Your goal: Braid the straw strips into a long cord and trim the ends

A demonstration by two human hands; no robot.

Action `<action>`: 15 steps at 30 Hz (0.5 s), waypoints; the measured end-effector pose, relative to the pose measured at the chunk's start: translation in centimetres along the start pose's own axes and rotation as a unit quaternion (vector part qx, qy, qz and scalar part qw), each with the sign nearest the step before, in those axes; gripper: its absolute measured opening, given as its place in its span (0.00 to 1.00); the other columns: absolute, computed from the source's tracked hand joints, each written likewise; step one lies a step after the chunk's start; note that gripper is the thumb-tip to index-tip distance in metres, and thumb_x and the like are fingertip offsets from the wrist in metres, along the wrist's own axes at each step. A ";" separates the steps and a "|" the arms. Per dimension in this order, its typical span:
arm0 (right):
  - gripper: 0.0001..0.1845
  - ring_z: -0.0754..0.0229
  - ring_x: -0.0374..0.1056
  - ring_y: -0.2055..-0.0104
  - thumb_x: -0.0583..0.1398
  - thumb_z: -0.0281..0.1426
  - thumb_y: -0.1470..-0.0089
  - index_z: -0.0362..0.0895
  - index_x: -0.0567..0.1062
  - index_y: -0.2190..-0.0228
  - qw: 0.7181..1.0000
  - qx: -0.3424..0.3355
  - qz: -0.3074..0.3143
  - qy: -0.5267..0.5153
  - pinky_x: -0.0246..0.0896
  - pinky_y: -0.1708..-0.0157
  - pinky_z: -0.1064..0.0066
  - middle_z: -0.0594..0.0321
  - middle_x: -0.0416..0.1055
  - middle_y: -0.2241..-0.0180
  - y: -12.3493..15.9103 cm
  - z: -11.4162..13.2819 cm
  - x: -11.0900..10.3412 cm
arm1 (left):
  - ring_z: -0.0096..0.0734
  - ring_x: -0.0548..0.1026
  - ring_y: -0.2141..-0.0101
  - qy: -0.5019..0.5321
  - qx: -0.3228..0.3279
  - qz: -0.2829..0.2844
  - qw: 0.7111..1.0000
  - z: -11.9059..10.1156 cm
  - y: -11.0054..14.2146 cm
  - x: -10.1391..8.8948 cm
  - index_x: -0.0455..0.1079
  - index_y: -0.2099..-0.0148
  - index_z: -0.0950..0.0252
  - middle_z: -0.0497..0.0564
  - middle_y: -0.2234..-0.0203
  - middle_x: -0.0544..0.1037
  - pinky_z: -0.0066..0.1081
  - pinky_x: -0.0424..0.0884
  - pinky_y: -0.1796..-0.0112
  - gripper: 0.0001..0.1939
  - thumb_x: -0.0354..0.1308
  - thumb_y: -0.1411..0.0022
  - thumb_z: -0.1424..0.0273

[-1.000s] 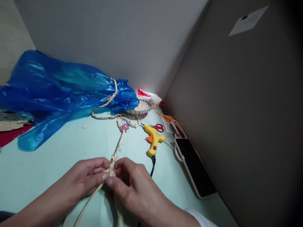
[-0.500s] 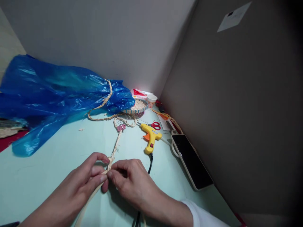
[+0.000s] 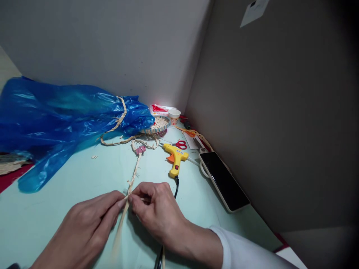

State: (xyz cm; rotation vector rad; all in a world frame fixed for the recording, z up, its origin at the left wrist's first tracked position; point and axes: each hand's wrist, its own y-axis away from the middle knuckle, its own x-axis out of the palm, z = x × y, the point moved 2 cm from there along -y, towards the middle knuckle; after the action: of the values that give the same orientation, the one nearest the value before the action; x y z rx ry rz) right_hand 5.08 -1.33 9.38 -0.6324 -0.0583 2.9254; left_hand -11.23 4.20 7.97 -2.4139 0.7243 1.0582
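Observation:
A pale braided cord (image 3: pixel 135 170) runs from a pink binder clip (image 3: pixel 140 150) down the pale green tabletop to my hands. At its lower end my left hand (image 3: pixel 97 216) pinches a strand between thumb and forefinger. My right hand (image 3: pixel 157 207) grips another strand close beside it, thumb and forefinger pressed together. Between the hands a loose flat strand (image 3: pixel 120 228) hangs toward me, blurred at its lower part. The fingertips of both hands nearly meet at the braid.
Beyond my right hand lie a yellow glue gun (image 3: pixel 176 157) with a black cable, red-handled scissors (image 3: pixel 181 145) and a phone (image 3: pixel 224 181). A blue plastic bag (image 3: pixel 64 116), a woven basket (image 3: pixel 161 124) and a paper cup (image 3: pixel 174 116) stand by the wall.
My left hand has turned palm down, its fingers now closed in a pinch on a strand. A loose strand now hangs between the hands. The view has shifted slightly.

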 end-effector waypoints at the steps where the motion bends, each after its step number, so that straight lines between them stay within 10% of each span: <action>1: 0.12 0.68 0.58 0.77 0.58 0.27 0.44 0.40 0.80 0.74 1.000 -0.004 -0.001 -0.002 0.51 0.75 0.76 0.68 0.67 0.81 0.1 0.0 0.1 | 0.30 0.72 0.78 0.020 -0.019 0.008 1.000 -0.5 0.1 0.1 0.68 0.73 0.56 0.43 0.81 0.74 0.27 0.63 0.72 0.17 0.50 0.33 0.57; 9: 0.13 0.68 0.54 0.78 0.59 0.26 0.45 0.41 0.81 0.76 1.000 -0.015 0.003 0.024 0.47 0.76 0.75 0.68 0.69 0.82 0.0 -0.1 0.0 | 0.30 0.71 0.79 0.007 -0.008 -0.036 0.999 -1.8 0.8 0.0 0.67 0.75 0.57 0.45 0.82 0.75 0.30 0.61 0.72 0.18 0.49 0.35 0.59; 15: 0.12 0.68 0.53 0.79 0.59 0.23 0.46 0.42 0.79 0.77 0.995 -0.035 0.012 0.094 0.45 0.76 0.74 0.68 0.69 0.82 0.2 0.4 -0.4 | 0.27 0.64 0.85 0.116 -0.142 0.101 0.978 -1.3 0.7 0.7 0.66 0.77 0.59 0.43 0.90 0.66 0.26 0.61 0.78 0.26 0.46 0.33 0.50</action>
State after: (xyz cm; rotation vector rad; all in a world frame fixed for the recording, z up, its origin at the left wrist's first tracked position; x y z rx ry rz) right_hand 5.24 -1.57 9.91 -0.9213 -0.1346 2.8815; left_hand -10.52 2.74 8.13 -2.7912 0.9701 1.0258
